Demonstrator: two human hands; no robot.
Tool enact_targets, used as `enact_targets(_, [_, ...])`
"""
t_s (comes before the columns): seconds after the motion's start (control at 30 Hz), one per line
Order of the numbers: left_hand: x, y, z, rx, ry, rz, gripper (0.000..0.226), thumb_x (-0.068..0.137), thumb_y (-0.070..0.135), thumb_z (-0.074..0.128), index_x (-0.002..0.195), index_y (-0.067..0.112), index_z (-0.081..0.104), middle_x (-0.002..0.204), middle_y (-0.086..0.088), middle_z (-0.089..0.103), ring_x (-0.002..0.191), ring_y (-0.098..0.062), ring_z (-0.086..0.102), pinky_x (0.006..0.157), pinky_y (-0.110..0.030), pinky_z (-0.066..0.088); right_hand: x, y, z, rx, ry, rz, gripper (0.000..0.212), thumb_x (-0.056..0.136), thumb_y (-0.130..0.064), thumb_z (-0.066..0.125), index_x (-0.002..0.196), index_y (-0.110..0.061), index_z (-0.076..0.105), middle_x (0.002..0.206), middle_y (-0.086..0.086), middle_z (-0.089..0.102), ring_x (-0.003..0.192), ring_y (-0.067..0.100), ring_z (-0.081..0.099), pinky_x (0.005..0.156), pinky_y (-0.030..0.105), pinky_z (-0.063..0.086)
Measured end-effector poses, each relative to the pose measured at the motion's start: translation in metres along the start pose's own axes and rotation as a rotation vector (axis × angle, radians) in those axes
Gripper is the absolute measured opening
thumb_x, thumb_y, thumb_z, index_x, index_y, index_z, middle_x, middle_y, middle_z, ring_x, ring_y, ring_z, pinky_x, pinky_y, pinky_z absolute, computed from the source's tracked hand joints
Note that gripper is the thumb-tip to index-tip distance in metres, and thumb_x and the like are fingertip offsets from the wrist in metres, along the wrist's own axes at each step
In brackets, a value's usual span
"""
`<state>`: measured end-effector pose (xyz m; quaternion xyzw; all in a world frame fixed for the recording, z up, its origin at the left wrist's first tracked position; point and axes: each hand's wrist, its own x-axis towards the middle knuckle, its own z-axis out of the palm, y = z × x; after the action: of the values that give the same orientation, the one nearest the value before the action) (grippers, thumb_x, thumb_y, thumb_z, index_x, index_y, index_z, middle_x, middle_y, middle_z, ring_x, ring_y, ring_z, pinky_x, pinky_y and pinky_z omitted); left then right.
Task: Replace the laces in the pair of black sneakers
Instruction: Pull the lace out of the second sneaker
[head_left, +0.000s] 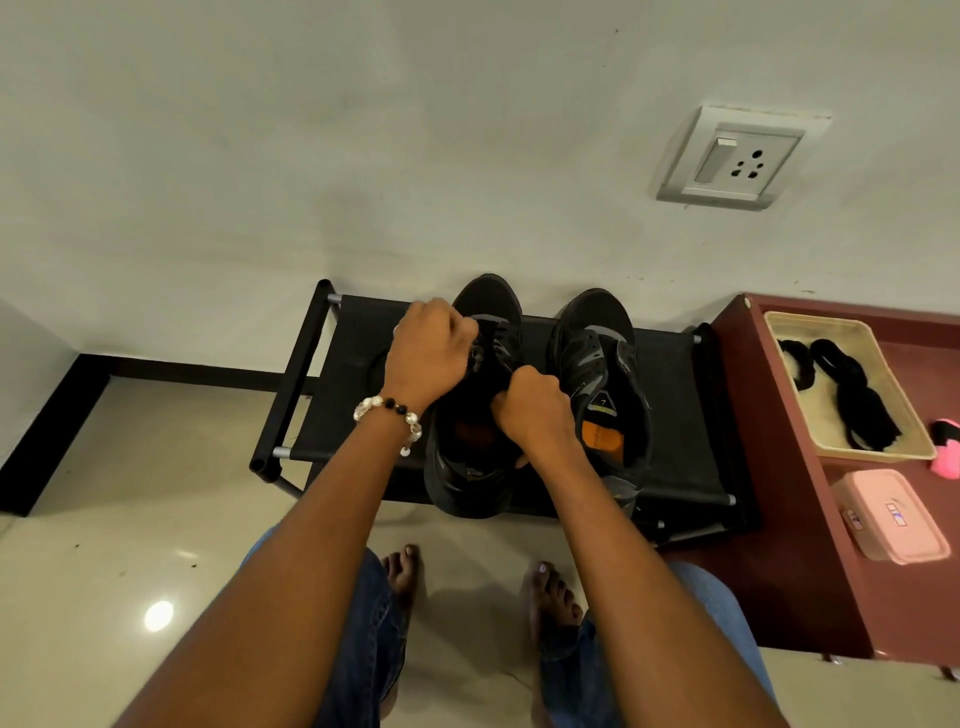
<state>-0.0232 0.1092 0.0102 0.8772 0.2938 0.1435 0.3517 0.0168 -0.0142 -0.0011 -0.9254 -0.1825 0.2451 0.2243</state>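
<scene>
Both bare forearms are reaching forward and down, with the hands working close together. The left hand (428, 353), a beaded bracelet (390, 418) circling its wrist, is curling its fingers in a pinch, knuckles turned up. The right hand (535, 410) is clenching just beside and below it, its fingers folded under and hidden.
</scene>
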Motion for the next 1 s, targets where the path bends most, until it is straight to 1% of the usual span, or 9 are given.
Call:
enact_targets(0.13, [-0.001, 0.006, -0.014, -0.772, 0.087, -0.426, 0.015, 0.095, 0.017, 0.042, 0.094, 0.007, 0.054, 0.086, -0.010, 0.064, 0.074, -0.017, 0.060, 0.054, -0.022, 0.042, 0.000, -0.002, 0.001, 0.006, -0.013, 0.000, 0.016, 0.095, -0.022, 0.048, 0.096, -0.006, 0.052, 0.105, 0.018, 0.058, 0.091, 0.043, 0.061, 0.073, 0.051, 0.058])
enact_targets(0.23, [0.000, 0.009, -0.016, -1.087, 0.047, -0.476, 0.012, 0.094, 0.012, 0.042, 0.088, 0.009, 0.052, 0.077, -0.005, 0.067, 0.070, -0.020, 0.067, 0.065, -0.031, 0.049, 0.000, -0.002, 0.000, -0.013, -0.010, -0.002, 0.014, 0.096, -0.021, 0.048, 0.090, -0.009, 0.048, 0.104, 0.018, 0.059, 0.091, 0.041, 0.061, 0.069, 0.045, 0.055])
enact_targets(0.3, [-0.003, 0.010, -0.011, -0.876, 0.008, -0.371, 0.008, 0.094, 0.010, 0.048, 0.089, 0.010, 0.054, 0.070, -0.001, 0.062, 0.063, -0.016, 0.061, 0.064, -0.029, 0.051, 0.000, -0.002, 0.000, -0.030, -0.009, -0.002, 0.014, 0.096, -0.021, 0.048, 0.091, -0.008, 0.046, 0.107, 0.019, 0.059, 0.095, 0.041, 0.059, 0.067, 0.040, 0.048])
enact_targets(0.37, [-0.006, 0.007, -0.003, -0.369, -0.022, -0.130, 0.008, 0.091, 0.012, 0.056, 0.099, 0.013, 0.056, 0.077, 0.003, 0.061, 0.068, -0.011, 0.060, 0.065, -0.023, 0.051, 0.000, -0.001, 0.000, -0.024, -0.006, 0.003, 0.016, 0.096, -0.022, 0.048, 0.096, -0.007, 0.050, 0.109, 0.020, 0.058, 0.096, 0.042, 0.059, 0.071, 0.043, 0.052])
enact_targets(0.43, [-0.007, 0.001, 0.004, -0.026, -0.092, 0.062, 0.018, 0.087, 0.017, 0.063, 0.105, 0.019, 0.060, 0.085, 0.003, 0.062, 0.079, -0.013, 0.062, 0.074, -0.028, 0.053, 0.000, -0.001, 0.000, -0.016, -0.011, 0.008, 0.020, 0.096, -0.025, 0.048, 0.101, -0.006, 0.053, 0.109, 0.019, 0.057, 0.096, 0.042, 0.060, 0.076, 0.049, 0.056])
enact_targets(0.53, [-0.008, -0.001, 0.010, 0.238, -0.155, 0.133, 0.024, 0.084, 0.025, 0.069, 0.108, 0.023, 0.067, 0.105, -0.002, 0.058, 0.096, -0.020, 0.059, 0.087, -0.039, 0.052, 0.000, 0.000, 0.000, -0.020, -0.020, 0.015, 0.022, 0.097, -0.026, 0.049, 0.104, -0.006, 0.053, 0.106, 0.017, 0.056, 0.096, 0.040, 0.060, 0.077, 0.051, 0.057])
enact_targets(0.73, [-0.012, 0.005, 0.016, 0.441, -0.018, 0.251, 0.017, 0.092, 0.025, 0.058, 0.104, 0.016, 0.067, 0.103, -0.006, 0.059, 0.092, -0.025, 0.059, 0.074, -0.033, 0.047, 0.002, 0.000, 0.001, -0.009, -0.003, 0.005, 0.014, 0.096, -0.024, 0.048, 0.087, -0.012, 0.045, 0.095, 0.013, 0.056, 0.089, 0.039, 0.062, 0.074, 0.049, 0.057])
enact_targets(0.87, [-0.009, 0.009, 0.020, 0.610, -0.090, 0.359, 0.020, 0.097, 0.022, 0.045, 0.106, 0.008, 0.057, 0.107, -0.011, 0.058, 0.089, -0.028, 0.060, 0.066, -0.030, 0.036, 0.001, -0.001, 0.002, 0.006, 0.005, 0.004, 0.023, 0.093, -0.022, 0.048, 0.072, -0.018, 0.040, 0.097, 0.018, 0.061, 0.081, 0.042, 0.065, 0.071, 0.051, 0.058])
enact_targets(1.0, [-0.006, 0.015, 0.011, 0.628, -0.192, 0.342, 0.020, 0.097, 0.022, 0.043, 0.100, 0.006, 0.055, 0.099, -0.010, 0.055, 0.088, -0.026, 0.055, 0.070, -0.031, 0.031, 0.000, -0.002, 0.000, -0.008, -0.009, -0.010, 0.014, 0.095, -0.022, 0.047, 0.087, -0.010, 0.049, 0.105, 0.018, 0.060, 0.091, 0.042, 0.062, 0.074, 0.045, 0.055])
